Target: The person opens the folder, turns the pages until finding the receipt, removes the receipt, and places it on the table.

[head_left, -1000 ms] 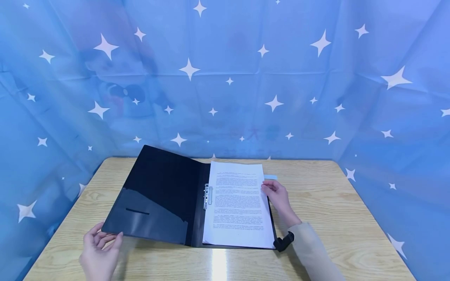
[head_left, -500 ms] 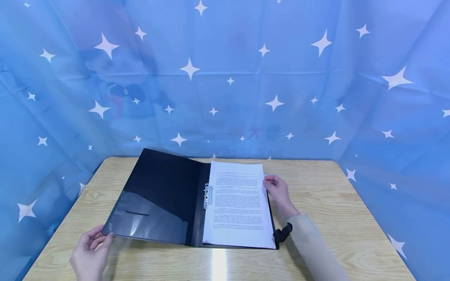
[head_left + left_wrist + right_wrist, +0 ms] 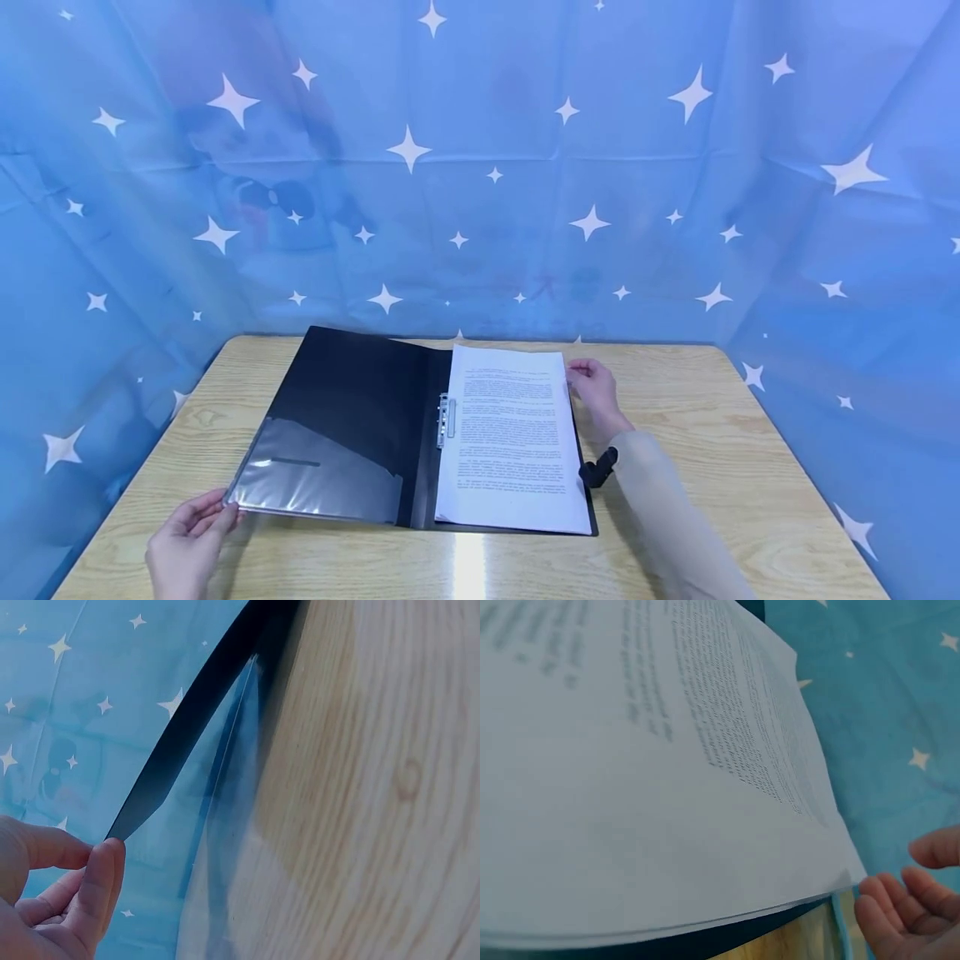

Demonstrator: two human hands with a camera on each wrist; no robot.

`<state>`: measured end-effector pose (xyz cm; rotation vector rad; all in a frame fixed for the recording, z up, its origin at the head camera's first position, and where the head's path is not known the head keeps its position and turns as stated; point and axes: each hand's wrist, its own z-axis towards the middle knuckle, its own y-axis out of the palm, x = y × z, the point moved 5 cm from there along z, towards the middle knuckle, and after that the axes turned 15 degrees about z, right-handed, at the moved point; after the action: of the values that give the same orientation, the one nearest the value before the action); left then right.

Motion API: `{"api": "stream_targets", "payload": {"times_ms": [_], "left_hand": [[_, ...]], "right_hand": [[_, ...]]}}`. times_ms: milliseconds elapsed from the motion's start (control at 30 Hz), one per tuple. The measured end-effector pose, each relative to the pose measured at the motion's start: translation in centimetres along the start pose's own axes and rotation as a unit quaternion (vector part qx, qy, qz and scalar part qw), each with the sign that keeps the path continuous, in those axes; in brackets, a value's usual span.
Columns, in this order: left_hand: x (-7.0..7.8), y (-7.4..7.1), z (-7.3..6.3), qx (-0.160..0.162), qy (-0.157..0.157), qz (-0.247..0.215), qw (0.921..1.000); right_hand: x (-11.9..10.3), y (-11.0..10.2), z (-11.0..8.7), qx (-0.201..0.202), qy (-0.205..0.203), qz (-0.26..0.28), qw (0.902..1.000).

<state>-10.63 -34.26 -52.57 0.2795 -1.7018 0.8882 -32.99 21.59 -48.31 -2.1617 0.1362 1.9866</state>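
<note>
An open black folder (image 3: 352, 383) lies on the table, its left cover tilted up off the wood. A clear pocket (image 3: 322, 475) crosses the lower part of that cover. My left hand (image 3: 191, 537) pinches the cover's near left corner between thumb and fingers, seen close in the left wrist view. Printed sheets (image 3: 510, 442) lie stacked on the folder's right side, beside a metal clip (image 3: 446, 421) at the spine. My right hand (image 3: 596, 387) is at the sheets' upper right edge. In the right wrist view, its loosely bent fingers (image 3: 877, 896) are right at the paper's corner, thumb apart.
The wooden table (image 3: 720, 483) extends on both sides of the folder. A blue curtain with white stars (image 3: 480, 208) hangs behind it and at the sides. A thin light blue strip (image 3: 842, 930) shows below the paper's corner in the right wrist view.
My left hand has moved left and down, lowering the cover toward the table. My right hand has slid up along the sheets' edge, over where a light blue tab showed.
</note>
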Motion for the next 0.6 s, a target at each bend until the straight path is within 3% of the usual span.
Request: {"api": "stream_targets", "payload": {"times_ms": [167, 267, 433, 600], "left_hand": [[3.3, -0.7, -1.9, -0.029, -0.007, 0.026, 0.9992], [4.4, -0.8, -2.5, -0.034, -0.023, 0.035, 0.9985], [4.5, -0.7, -2.5, -0.045, -0.011, 0.075, 0.9961], [3.9, -0.5, -2.3, -0.054, -0.011, 0.083, 0.9951]], "right_hand": [[1.1, 0.0, 1.9, 0.022, 0.003, 0.012, 0.9997], [2.4, -0.2, 3.4, 0.031, 0.002, 0.008, 0.9995], [3.0, -0.1, 4.8, 0.030, 0.011, 0.003, 0.9995], [0.9, 0.5, 3.6, 0.008, 0.035, 0.018, 0.9992]]}}
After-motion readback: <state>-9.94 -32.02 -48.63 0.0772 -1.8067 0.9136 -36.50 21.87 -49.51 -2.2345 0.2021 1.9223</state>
